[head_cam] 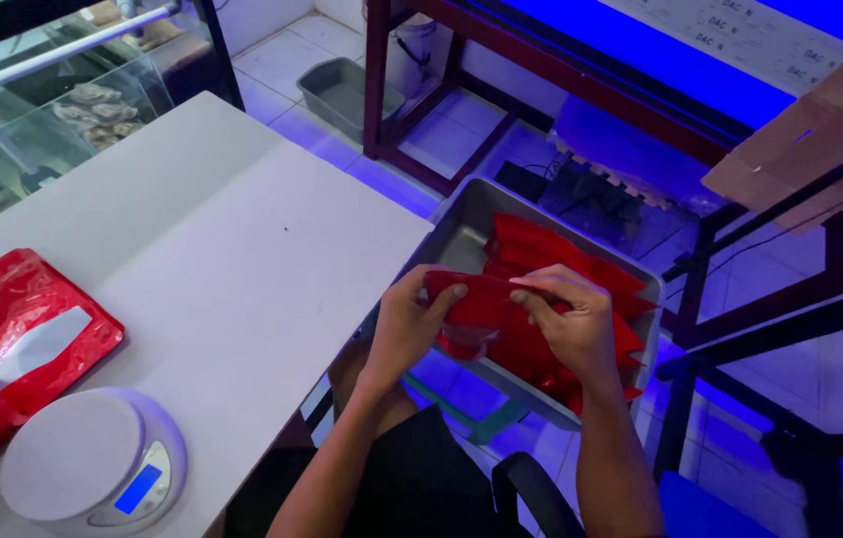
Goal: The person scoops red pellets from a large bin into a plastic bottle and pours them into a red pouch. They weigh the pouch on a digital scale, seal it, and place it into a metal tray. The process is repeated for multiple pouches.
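Both hands hold one red pouch (476,304) above a grey bin (461,234) that stands beside the white table (222,249). My left hand (407,324) grips the pouch's left end, thumb on top. My right hand (571,324) pinches its top edge on the right. Several more red pouches (551,254) stand stacked in the bin behind the held one.
A large red bag with a white label (13,339) lies at the table's left edge. A round white kitchen scale (93,468) stands near the front. A glass tank (63,100) is at the back left, a grey tub (347,95) on the floor, dark metal racks (740,299) to the right.
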